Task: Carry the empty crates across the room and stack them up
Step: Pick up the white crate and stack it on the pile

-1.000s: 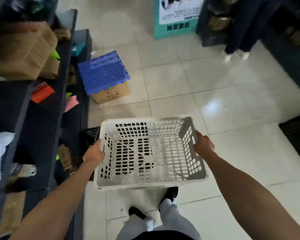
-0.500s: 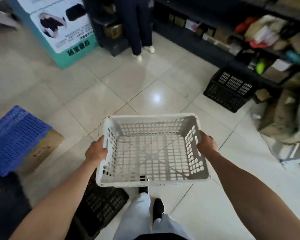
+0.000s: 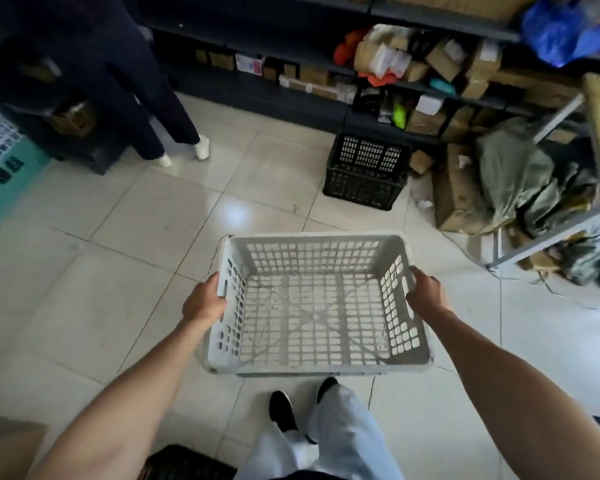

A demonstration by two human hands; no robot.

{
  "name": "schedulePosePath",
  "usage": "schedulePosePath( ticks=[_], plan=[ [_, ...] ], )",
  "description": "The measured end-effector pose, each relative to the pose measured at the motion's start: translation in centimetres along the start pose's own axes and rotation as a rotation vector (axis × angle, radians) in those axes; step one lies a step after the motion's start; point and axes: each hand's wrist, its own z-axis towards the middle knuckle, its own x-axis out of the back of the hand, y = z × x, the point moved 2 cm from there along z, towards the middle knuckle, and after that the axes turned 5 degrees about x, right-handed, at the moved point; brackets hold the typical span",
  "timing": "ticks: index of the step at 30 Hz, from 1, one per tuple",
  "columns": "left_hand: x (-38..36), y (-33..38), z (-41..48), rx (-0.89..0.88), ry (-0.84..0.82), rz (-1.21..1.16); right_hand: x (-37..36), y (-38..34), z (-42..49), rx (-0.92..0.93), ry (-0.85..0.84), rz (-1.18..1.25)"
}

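Head view: white crate [image 3: 317, 306] gripped level at both short ends, left hand [image 3: 204, 301], right hand [image 3: 425, 293], balanced for carrying; black crate [image 3: 366, 171] well beyond, likely stacking base.

Two bare arms reach forward and down, elbows slightly bent. The left hand [image 3: 204, 300] and right hand [image 3: 425, 293] are level with each other, well apart, each curled closed around an opposite side of a crate [image 3: 312, 367].

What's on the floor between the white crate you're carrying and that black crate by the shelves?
Nothing: the head view shows only bare tiled floor between the white crate and the black crate.
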Motion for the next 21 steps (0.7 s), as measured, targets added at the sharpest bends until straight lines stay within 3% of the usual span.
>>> schedulePosePath(
  ticks=[13, 21],
  plan=[
    [4.6, 22.1, 15.8, -0.169, 0.015, 0.175, 6.9, 0.7, 17.1, -0.133, 0.034, 0.171],
    [7.6, 34.3, 25.7, -0.236, 0.021, 0.185, 13.9, -3.2, 27.6, -0.186, 0.073, 0.2]
  ],
)
